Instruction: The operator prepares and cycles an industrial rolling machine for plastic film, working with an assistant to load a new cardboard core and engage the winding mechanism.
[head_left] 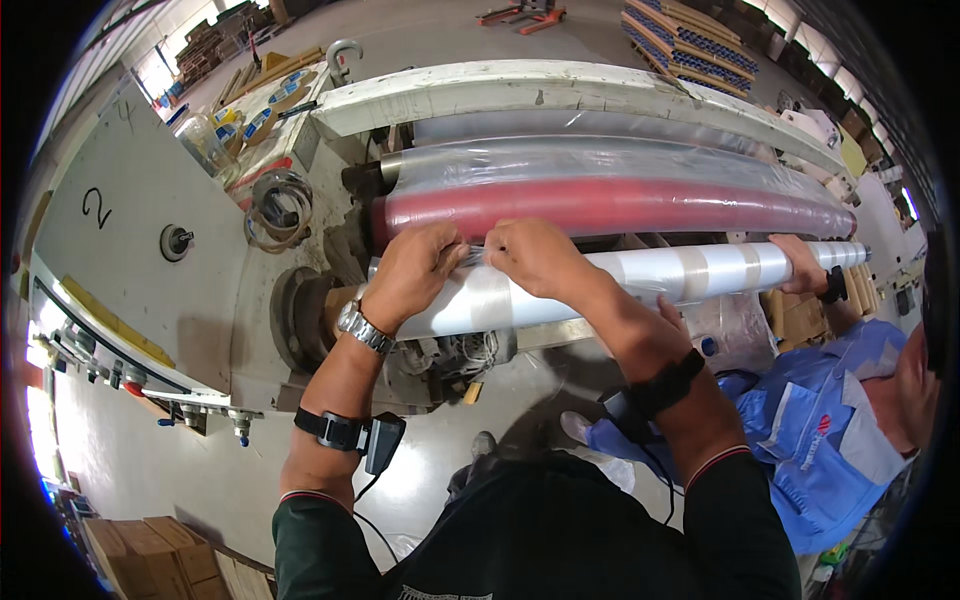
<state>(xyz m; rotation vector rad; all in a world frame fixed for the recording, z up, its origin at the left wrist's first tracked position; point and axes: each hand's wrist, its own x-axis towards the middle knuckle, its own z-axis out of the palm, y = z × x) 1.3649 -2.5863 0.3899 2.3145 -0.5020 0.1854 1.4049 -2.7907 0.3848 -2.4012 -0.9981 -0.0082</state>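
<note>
My left hand and my right hand are both closed, knuckles up, near the left end of a long roll of white film with tan bands. Between them a bunched bit of clear plastic film is stretched, pinched by the fingers of each hand. The fingertips themselves are partly hidden. Just behind the roll runs a red roller covered in clear film. At the left, the roll's core end meets a round, dark metal holder.
A co-worker in blue rests a hand on the roll's right end. A white machine panel stands at left, beside a coil of clear hose. A white beam crosses behind the rollers. Cardboard boxes sit lower left.
</note>
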